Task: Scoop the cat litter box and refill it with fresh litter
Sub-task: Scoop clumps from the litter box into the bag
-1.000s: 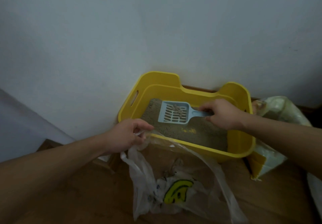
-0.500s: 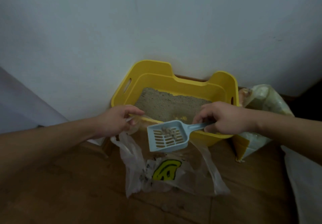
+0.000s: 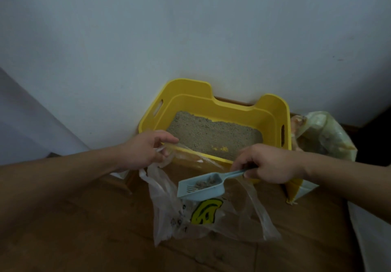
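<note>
Gripping scoop point(image 3: 201, 188) by the handle with right hand point(image 3: 268, 163), at 3 o'clock of bag point(image 3: 206, 212) mouth; clumps in the tray. Pinching bag rim with left hand point(image 3: 146, 151), at 9 o'clock. Best to tip slowly, low inside the mouth, rim held wide. Litter box point(image 3: 273, 106) at 12 o'clock; litter sack point(image 3: 323, 136) at 2 o'clock.

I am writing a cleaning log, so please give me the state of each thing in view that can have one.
Plastic bag: open, on the floor.
Scoop: loaded with clumps, over the bag's mouth.
Litter box: uncovered, partly filled with litter.
Litter sack: beside the box; open or closed, cannot tell.
Left-hand grip: pinches the bag's rim.
Right-hand grip: holds the scoop's handle.
</note>
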Available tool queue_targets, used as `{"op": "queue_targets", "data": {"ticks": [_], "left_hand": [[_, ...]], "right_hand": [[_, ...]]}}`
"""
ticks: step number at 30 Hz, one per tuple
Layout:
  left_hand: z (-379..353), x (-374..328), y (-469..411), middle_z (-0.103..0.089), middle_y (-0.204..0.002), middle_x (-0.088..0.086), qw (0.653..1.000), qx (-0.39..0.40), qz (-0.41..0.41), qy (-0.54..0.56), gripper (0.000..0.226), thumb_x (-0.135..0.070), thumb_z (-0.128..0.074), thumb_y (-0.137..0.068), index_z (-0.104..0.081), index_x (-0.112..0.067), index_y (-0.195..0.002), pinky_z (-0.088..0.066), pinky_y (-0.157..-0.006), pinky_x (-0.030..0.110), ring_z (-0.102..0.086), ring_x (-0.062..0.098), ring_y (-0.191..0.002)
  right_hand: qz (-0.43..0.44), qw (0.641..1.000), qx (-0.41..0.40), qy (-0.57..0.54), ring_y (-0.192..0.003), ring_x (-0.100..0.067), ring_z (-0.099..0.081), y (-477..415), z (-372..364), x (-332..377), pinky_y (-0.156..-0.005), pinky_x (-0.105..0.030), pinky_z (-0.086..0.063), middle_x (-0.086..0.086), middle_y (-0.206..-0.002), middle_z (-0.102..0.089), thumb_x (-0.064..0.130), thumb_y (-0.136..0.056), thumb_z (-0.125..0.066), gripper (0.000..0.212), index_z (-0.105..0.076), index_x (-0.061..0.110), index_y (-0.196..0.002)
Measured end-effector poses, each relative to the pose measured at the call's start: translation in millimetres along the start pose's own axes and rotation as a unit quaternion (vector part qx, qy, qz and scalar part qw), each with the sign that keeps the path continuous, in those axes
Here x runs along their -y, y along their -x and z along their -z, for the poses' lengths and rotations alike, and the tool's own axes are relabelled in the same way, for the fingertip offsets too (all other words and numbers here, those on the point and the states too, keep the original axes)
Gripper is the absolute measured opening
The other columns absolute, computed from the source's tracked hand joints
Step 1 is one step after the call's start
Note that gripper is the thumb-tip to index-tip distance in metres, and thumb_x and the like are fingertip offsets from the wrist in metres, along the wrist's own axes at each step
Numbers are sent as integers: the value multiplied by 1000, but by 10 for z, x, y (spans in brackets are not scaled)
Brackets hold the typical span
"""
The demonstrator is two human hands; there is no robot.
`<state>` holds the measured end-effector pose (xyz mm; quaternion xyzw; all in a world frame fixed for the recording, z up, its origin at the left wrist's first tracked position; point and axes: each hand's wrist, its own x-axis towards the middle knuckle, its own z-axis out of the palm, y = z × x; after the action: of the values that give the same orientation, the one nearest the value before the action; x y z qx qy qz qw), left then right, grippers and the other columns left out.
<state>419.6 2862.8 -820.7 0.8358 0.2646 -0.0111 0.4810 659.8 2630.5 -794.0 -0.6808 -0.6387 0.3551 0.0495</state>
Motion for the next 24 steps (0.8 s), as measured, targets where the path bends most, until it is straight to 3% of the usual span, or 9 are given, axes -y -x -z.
{"op": "queue_targets", "data": {"ticks": [3, 5, 10, 14, 18, 24], "left_hand": [[15, 3, -6, -64, -110, 10, 1000, 1, 1, -6, 61, 12, -67, -78, -66, -39, -111, -53, -87, 46, -63, 15, -88], [13, -14, -5, -64, -110, 9, 1000, 5, 2, -6, 61, 12, -68, -79, -65, -38, -113, -51, -93, 46, -63, 13, -88], [-21, -81, 5, -63, -104, 4, 1000, -4, 4, -9, 58, 15, -67, -78, -65, -29, -115, -49, -96, 45, -64, 19, -92], [-32, -81, 0, -64, -103, 6, 1000, -4, 4, -22, 59, 13, -67, -79, -66, -36, -113, -52, -89, 46, -64, 20, -93], [-26, -89, 0, -64, -107, 3, 1000, 1, 15, -28, 60, 11, -66, -80, -64, -39, -111, -53, -89, 37, -63, 18, -100], [-16, -75, -7, -65, -105, 0, 999, 3, 24, -29, 59, 11, -65, -81, -65, -37, -115, -53, -84, 50, -64, 14, -90]], "right_hand": [[2, 1000, -2, -1, -94, -6, -60, -32, -39, -27, -85, -29, -51, 11, -107, -65, 11, -92, -62, 27, -72, 25, -113], [3, 1000, -3, 4, -94, -8, -61, -48, -59, -43, -85, -32, -51, 9, -106, -65, 11, -92, -61, 26, -72, 25, -111], [-4, 1000, -9, 0, -80, -4, -58, -49, -55, -30, -77, -32, -50, 15, -86, -64, 12, -94, -57, 31, -65, 40, -84], [-15, 1000, -15, -12, -76, -6, -60, -59, -76, -32, -75, -34, -51, 14, -79, -66, 9, -94, -54, 26, -71, 26, -105], [-18, 1000, -14, -17, -73, -7, -60, -70, -74, -23, -73, -32, -50, 10, -77, -66, 8, -94, -52, 30, -71, 27, -107], [-25, 1000, -14, -12, -69, -3, -57, -90, -56, -32, -70, -26, -47, 13, -74, -63, 9, -96, -51, 31, -70, 27, -112]]}}
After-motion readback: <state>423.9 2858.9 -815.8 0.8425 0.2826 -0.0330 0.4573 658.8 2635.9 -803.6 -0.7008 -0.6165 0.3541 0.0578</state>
